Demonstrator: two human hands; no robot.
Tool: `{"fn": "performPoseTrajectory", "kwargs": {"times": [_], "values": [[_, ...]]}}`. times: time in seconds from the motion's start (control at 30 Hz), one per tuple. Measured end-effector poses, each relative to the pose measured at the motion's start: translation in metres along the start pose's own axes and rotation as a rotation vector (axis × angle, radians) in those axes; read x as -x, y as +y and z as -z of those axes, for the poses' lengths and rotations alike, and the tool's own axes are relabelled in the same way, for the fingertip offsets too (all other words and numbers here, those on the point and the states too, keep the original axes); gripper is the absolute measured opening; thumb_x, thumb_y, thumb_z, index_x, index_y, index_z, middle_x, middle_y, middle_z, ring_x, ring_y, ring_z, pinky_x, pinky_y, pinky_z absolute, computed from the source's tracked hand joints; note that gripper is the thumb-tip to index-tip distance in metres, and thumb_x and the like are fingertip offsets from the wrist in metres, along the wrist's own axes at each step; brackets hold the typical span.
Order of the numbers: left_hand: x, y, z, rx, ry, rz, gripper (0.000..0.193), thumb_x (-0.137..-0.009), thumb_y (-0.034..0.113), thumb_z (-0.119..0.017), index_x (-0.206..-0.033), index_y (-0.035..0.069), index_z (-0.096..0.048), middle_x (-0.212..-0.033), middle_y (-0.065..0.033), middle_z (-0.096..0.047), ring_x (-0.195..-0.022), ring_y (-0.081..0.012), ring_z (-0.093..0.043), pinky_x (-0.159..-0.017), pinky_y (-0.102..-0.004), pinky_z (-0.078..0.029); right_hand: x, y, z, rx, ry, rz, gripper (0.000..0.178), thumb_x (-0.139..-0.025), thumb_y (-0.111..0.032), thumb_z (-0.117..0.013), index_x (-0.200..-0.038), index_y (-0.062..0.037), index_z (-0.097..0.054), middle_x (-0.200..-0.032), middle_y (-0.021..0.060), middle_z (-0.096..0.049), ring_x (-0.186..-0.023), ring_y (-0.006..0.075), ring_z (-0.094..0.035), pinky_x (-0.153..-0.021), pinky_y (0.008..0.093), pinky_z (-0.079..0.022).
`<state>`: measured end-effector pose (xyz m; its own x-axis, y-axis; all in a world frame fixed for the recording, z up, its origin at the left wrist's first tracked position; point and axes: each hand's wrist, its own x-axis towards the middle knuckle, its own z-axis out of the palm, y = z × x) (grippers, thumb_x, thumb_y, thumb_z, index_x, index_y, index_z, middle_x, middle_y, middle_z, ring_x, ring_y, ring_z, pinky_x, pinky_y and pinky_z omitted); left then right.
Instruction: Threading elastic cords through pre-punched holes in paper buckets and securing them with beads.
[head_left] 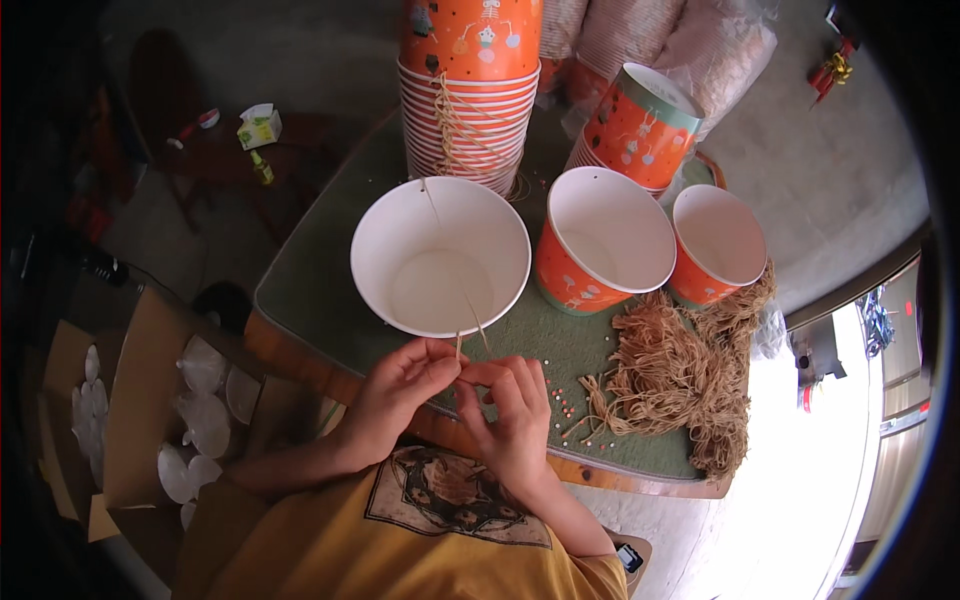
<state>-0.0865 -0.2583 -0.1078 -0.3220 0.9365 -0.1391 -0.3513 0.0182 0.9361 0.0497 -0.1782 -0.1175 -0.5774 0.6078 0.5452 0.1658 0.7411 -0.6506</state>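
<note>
A large white-lined paper bucket [400,240] stands at the near edge of the table. A thin tan cord [430,203] runs from a hole in its far rim down across its mouth to the near rim. Just in front of that rim, my left hand [408,385] pinches the cord, thumb against forefinger. My right hand [510,400] meets it there, fingers bent and pressed together on the cord too. The fingers cover the cord's end and the near rim's hole, if there is one. To the right stand a medium orange bucket [590,285] and a smaller one [700,285].
Behind is a tall stack of orange buckets [470,125] with cords hanging down it, beside a shorter stack [640,135]. A heap of tan cords [675,380] and small beads [562,405] lie right of my hands. A cardboard box [140,410] with clear plastic pieces sits lower left.
</note>
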Motion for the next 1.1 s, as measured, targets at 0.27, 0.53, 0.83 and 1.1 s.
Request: {"fn": "performPoseTrajectory", "kwargs": {"times": [0.27,0.53,0.83,1.1], "values": [[-0.005,0.001,-0.001,0.307,0.1,0.063,0.011,-0.097,0.014,-0.054,-0.103,0.006,-0.061,-0.094,-0.0013,-0.062,-0.088,-0.0094,-0.057,-0.084,-0.0271,-0.044,-0.001,0.001,-0.007,0.0,0.014,0.148,0.029,-0.067,0.006,-0.069,-0.091,-0.007,-0.058,-0.086,0.0065,-0.057,-0.075,0.0274,-0.052,-0.065,0.0363,-0.044],[-0.012,-0.005,0.0,0.332,0.196,0.009,0.01,-0.097,0.016,-0.056,-0.099,0.007,-0.061,-0.088,0.0006,-0.06,-0.083,-0.0088,-0.056,-0.078,-0.0252,-0.044,-0.001,0.003,-0.012,0.041,-0.044,0.196,0.027,-0.068,0.004,-0.069,-0.09,-0.0063,-0.056,-0.087,0.0074,-0.056,-0.075,0.0286,-0.052,-0.065,0.0367,-0.045],[-0.007,-0.002,0.016,0.062,0.127,0.004,0.013,-0.095,0.017,-0.06,-0.101,0.006,-0.061,-0.087,0.0012,-0.059,-0.083,-0.0071,-0.055,-0.079,-0.0233,-0.044,-0.025,0.009,0.016,0.322,0.007,0.279,0.049,-0.074,-0.007,-0.074,-0.118,-0.0068,-0.053,-0.085,0.0081,-0.055,-0.072,0.0265,-0.052,-0.063,0.0369,-0.045],[-0.04,-0.003,0.099,-0.93,0.269,-0.813,0.05,-0.084,-0.001,-0.06,-0.131,0.003,-0.045,-0.131,-0.0147,-0.048,-0.115,-0.0254,-0.051,-0.088,-0.0321,-0.044,-0.095,0.017,0.06,-0.285,-0.078,-0.13,0.017,-0.086,-0.014,-0.07,-0.099,-0.0043,-0.065,-0.08,0.0015,-0.057,-0.067,0.0125,-0.054,-0.061,0.0285,-0.046]]}}
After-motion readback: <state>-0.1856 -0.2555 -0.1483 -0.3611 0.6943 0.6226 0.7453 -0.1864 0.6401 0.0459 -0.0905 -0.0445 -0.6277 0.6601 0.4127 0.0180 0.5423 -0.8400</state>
